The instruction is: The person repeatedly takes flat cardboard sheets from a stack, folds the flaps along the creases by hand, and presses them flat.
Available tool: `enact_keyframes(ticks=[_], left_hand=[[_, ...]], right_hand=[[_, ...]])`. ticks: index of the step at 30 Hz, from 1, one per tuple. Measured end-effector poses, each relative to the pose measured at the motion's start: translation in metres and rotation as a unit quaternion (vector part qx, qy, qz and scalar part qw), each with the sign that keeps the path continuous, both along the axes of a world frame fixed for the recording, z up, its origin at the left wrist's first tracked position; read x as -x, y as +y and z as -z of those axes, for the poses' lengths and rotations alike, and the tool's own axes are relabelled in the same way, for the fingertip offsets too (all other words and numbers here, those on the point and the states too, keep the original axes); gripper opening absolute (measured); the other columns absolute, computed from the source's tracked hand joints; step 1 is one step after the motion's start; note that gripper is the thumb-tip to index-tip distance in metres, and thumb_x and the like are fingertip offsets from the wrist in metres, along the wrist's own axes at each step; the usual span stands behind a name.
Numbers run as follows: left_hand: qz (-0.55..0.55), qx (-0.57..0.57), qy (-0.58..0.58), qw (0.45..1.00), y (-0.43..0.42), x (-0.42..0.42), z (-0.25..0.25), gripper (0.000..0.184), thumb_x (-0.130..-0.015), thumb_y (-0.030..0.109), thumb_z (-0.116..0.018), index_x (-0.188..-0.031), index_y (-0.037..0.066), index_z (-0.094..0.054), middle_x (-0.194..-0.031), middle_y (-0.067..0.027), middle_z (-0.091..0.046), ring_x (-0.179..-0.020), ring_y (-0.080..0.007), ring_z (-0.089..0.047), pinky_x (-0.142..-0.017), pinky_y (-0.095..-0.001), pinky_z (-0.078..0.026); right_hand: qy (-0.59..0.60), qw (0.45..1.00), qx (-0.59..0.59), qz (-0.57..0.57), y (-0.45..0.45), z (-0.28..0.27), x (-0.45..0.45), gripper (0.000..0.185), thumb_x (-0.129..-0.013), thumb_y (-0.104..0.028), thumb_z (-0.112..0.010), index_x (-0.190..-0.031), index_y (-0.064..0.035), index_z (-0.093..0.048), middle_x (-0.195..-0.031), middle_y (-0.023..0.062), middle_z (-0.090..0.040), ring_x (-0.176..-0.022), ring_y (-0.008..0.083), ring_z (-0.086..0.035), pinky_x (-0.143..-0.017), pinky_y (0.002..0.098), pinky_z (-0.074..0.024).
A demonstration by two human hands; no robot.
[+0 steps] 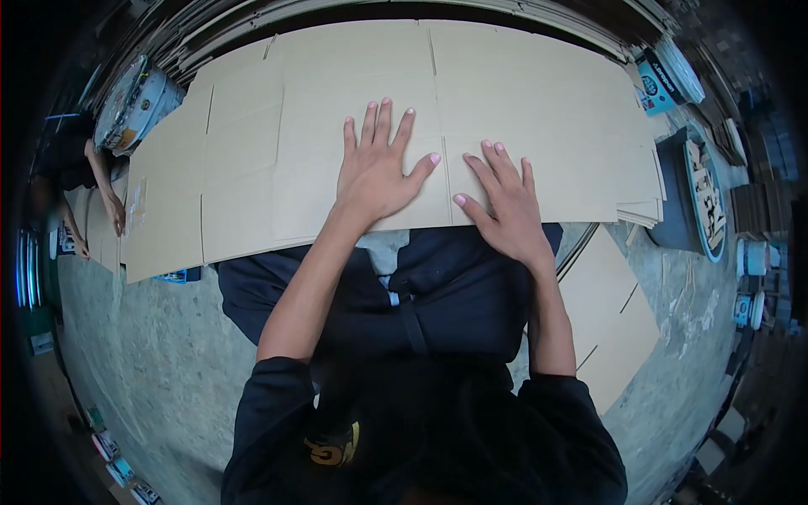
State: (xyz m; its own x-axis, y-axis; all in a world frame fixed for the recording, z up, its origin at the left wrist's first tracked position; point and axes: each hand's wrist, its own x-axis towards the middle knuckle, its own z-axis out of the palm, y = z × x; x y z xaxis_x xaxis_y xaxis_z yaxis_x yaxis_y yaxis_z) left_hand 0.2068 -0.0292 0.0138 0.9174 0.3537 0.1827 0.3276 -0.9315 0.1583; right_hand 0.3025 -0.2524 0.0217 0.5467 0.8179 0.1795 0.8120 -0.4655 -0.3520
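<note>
A large flat cardboard sheet (353, 189) with slits and crease lines lies across in front of me, its near edge over my lap. My left hand (377, 172) rests palm down on it, fingers spread, left of the central slit. To the right of that slit, my right hand (505, 202) also lies flat near the front edge, fingers apart. Neither hand grips anything. More sheet layers (641, 210) show under the right end of the cardboard.
Another cardboard piece (610, 311) lies on the floor at right. A dark bin (677, 202) of cardboard scraps stands beyond it. Buckets stand at back right (661, 82) and back left (139, 105). Another person's hand (115, 215) is at the sheet's left end.
</note>
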Motion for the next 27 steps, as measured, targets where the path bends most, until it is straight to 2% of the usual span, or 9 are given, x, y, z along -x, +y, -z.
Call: enact_keyframes(ticks=[3,8,11,14,17,20,23,27], left_hand=[[0.003,0.008,-0.006,1.000,0.001,-0.001,0.002,0.087,-0.101,0.068,-0.044,-0.167,0.012,-0.033,-0.173,-0.0235,-0.023,-0.163,-0.0377,-0.013,-0.131,-0.0583,-0.004],[0.008,0.023,0.012,1.000,0.003,-0.002,-0.007,0.087,-0.099,0.068,-0.048,-0.163,0.011,-0.039,-0.172,-0.0239,-0.026,-0.162,-0.0388,-0.018,-0.130,-0.0592,-0.009],[0.003,0.078,0.060,0.995,0.011,-0.013,-0.031,0.083,-0.098,0.066,-0.055,-0.158,0.009,-0.046,-0.170,-0.0239,-0.030,-0.161,-0.0395,-0.023,-0.130,-0.0568,-0.014],[0.042,0.160,0.079,0.983,0.034,-0.037,-0.041,0.090,-0.092,0.073,-0.057,-0.154,0.008,-0.050,-0.170,-0.0241,-0.030,-0.160,-0.0415,-0.023,-0.129,-0.0633,-0.016],[0.023,0.167,0.106,0.980,0.028,-0.057,-0.046,0.110,-0.080,0.083,-0.066,-0.158,0.008,-0.045,-0.173,-0.0232,-0.025,-0.162,-0.0424,-0.013,-0.129,-0.0652,-0.006],[0.012,0.169,0.089,0.981,0.015,-0.062,-0.030,0.130,-0.065,0.090,-0.072,-0.161,0.007,-0.040,-0.175,-0.0241,-0.017,-0.163,-0.0428,-0.002,-0.128,-0.0657,0.004],[0.022,0.163,0.095,0.982,0.014,-0.061,-0.026,0.141,-0.058,0.093,-0.073,-0.164,0.007,-0.034,-0.175,-0.0260,-0.010,-0.163,-0.0427,0.005,-0.127,-0.0641,0.010],[0.047,0.168,0.096,0.980,0.022,-0.060,-0.022,0.144,-0.056,0.092,-0.075,-0.163,0.006,-0.034,-0.175,-0.0279,-0.010,-0.163,-0.0438,0.005,-0.127,-0.0649,0.010]], right_hand=[[0.024,0.999,-0.001,0.037,0.010,-0.005,0.006,0.066,-0.102,-0.051,-0.061,-0.154,-0.0102,-0.052,-0.165,0.0231,-0.040,-0.157,0.0387,-0.031,-0.128,0.0627,-0.0116],[-0.048,0.997,-0.009,0.054,0.016,0.005,0.015,0.069,-0.102,-0.056,-0.059,-0.153,-0.0100,-0.053,-0.163,0.0237,-0.042,-0.156,0.0395,-0.031,-0.127,0.0636,-0.0132],[-0.063,0.997,-0.006,0.054,0.016,0.006,0.016,0.072,-0.102,-0.059,-0.057,-0.154,-0.0100,-0.052,-0.164,0.0235,-0.041,-0.156,0.0393,-0.031,-0.127,0.0632,-0.0133],[-0.074,0.996,0.003,0.049,0.015,0.006,0.016,0.074,-0.102,-0.060,-0.055,-0.156,-0.0100,-0.050,-0.164,0.0237,-0.040,-0.157,0.0395,-0.030,-0.128,0.0628,-0.0127],[-0.071,0.996,0.012,0.045,0.015,0.007,0.015,0.075,-0.103,-0.060,-0.054,-0.158,-0.0102,-0.048,-0.165,0.0240,-0.039,-0.157,0.0396,-0.029,-0.128,0.0627,-0.0115],[-0.061,0.997,0.008,0.047,0.015,0.007,0.014,0.074,-0.103,-0.059,-0.053,-0.158,-0.0097,-0.048,-0.165,0.0244,-0.038,-0.158,0.0397,-0.028,-0.128,0.0625,-0.0100],[-0.056,0.997,0.013,0.051,0.015,0.008,0.014,0.074,-0.103,-0.059,-0.053,-0.158,-0.0105,-0.047,-0.166,0.0240,-0.036,-0.159,0.0393,-0.026,-0.129,0.0620,-0.0089],[-0.060,0.997,0.032,0.046,0.013,0.006,0.015,0.073,-0.103,-0.059,-0.054,-0.158,-0.0114,-0.047,-0.167,0.0236,-0.035,-0.159,0.0390,-0.026,-0.129,0.0620,-0.0086]])
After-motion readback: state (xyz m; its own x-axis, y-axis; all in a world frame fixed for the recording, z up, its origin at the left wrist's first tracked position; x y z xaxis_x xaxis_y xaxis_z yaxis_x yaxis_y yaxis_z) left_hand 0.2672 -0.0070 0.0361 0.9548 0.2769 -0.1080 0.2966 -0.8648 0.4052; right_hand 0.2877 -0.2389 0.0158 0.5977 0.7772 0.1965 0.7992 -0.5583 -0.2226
